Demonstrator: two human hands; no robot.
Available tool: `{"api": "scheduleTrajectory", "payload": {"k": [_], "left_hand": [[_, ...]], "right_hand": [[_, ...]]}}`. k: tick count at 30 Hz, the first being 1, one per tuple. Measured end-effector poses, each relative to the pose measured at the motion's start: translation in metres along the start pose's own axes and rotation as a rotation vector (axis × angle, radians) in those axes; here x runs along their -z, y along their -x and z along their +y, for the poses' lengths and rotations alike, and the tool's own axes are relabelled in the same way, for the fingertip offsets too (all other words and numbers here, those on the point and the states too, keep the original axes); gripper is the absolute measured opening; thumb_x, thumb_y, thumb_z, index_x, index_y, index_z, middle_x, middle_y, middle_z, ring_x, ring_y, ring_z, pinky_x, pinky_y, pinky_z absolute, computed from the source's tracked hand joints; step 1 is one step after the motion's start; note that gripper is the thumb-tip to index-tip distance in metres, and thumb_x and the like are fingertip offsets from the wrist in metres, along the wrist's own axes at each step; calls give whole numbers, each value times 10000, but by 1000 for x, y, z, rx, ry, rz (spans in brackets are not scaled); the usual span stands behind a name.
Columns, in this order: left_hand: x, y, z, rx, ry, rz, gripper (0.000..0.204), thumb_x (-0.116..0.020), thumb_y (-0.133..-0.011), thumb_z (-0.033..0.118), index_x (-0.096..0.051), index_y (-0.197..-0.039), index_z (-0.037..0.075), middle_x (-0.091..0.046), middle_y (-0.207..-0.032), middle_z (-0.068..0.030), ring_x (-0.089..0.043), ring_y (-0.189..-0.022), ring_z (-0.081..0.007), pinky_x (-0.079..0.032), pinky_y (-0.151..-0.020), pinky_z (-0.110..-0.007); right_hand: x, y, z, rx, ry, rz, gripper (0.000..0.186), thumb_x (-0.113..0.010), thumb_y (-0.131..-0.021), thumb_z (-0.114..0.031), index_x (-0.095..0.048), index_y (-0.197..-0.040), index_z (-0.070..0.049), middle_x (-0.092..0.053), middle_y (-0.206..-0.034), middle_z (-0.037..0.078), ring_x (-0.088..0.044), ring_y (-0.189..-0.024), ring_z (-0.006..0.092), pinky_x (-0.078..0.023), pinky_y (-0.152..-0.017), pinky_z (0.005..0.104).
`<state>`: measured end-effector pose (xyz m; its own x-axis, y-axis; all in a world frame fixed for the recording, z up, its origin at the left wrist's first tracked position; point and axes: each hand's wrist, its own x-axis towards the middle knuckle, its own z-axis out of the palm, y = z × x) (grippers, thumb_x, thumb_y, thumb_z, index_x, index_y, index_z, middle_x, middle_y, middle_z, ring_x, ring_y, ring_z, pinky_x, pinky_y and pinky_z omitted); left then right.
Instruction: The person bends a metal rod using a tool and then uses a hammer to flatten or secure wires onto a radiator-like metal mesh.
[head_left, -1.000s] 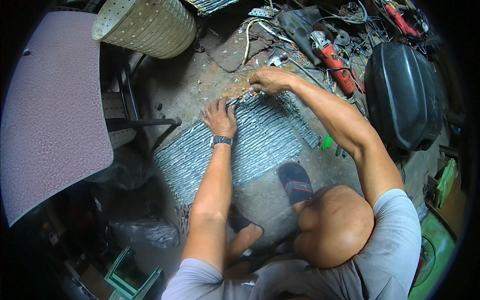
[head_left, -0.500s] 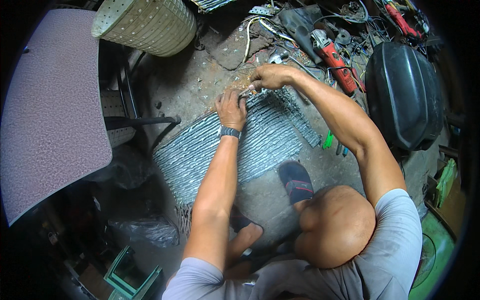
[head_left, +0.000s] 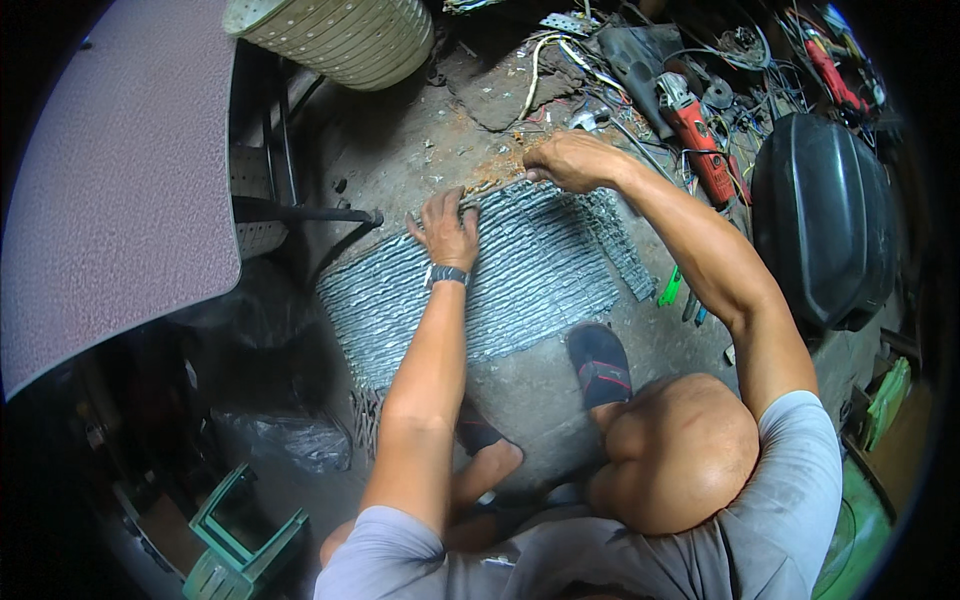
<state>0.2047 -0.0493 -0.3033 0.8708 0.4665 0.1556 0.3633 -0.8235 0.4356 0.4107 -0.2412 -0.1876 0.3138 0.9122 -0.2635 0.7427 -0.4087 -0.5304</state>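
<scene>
Head view, looking down at a person crouched on a concrete floor (head_left: 420, 150). A grey mat of ribbed metal strips (head_left: 520, 270) lies flat on the floor in front of the knees, its long side running lower left to upper right. Left hand (head_left: 445, 225) rests palm down on the mat near its far edge, fingers spread and flat, gripping nothing; a dark wristwatch (head_left: 447, 275) sits on that wrist. Right hand (head_left: 570, 162) is at the mat's far edge, further right, fingers curled and pinched closed on the edge strip; what exactly sits between the fingertips is too small to tell. The two hands are near each other but apart. A foot in a dark sandal (head_left: 600, 365) stands just beside the mat's near edge. Right of the mat: a red angle grinder (head_left: 695, 125) among loose cables, and a black plastic case (head_left: 825, 220). A green-handled tool (head_left: 668, 288) lies on the floor near the mat's right end. Upper left: a perforated cream basket (head_left: 340, 35) and a mauve tabletop (head_left: 120, 190). Green plastic stool (head_left: 235, 545) at lower left.
</scene>
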Motion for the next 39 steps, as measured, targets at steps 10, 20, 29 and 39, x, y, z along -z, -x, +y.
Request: {"api": "scheduleTrajectory", "payload": {"k": [10,20,29,39], "left_hand": [[14,8,-5,-51,173,255,492,-691,-956,348,-582,-1407,182,-577,-1434,-63,-431,-1433,-297,-145,-1221,-658],[20,-6,-41,-138,-66,-128,369,-639,-989,270,-621,-1340,155,-635,-1348,-90,-531,-1334,-311,-229,-1197,-652],[28,-30,-42,43,311,-306,343,-584,-1031,388,-727,-1180,115,-719,-1183,-146,-637,-1184,-354,-353,-1079,-546],[28,-85,-54,329,102,-679,698,-618,-969,563,-630,-1339,-28,-667,-1295,-303,-629,-1236,-448,-415,-1118,-476]], "right_hand": [[13,8,1,-23,-45,-100,323,-576,-1041,-339,-680,-1114,-42,-726,-972,224,-692,-978,429,-511,-858,559],[24,0,-23,-11,48,-144,325,-602,-1026,-324,-681,-1089,-16,-725,-973,238,-694,-974,438,-521,-845,561],[0,-6,-16,-76,110,-142,284,-598,-966,-255,-715,-1083,-25,-734,-1014,260,-709,-993,433,-551,-861,539],[-39,14,-26,100,290,375,143,-610,-945,-226,-669,-911,-100,-673,-748,145,-695,-756,353,-505,-681,518]]}}
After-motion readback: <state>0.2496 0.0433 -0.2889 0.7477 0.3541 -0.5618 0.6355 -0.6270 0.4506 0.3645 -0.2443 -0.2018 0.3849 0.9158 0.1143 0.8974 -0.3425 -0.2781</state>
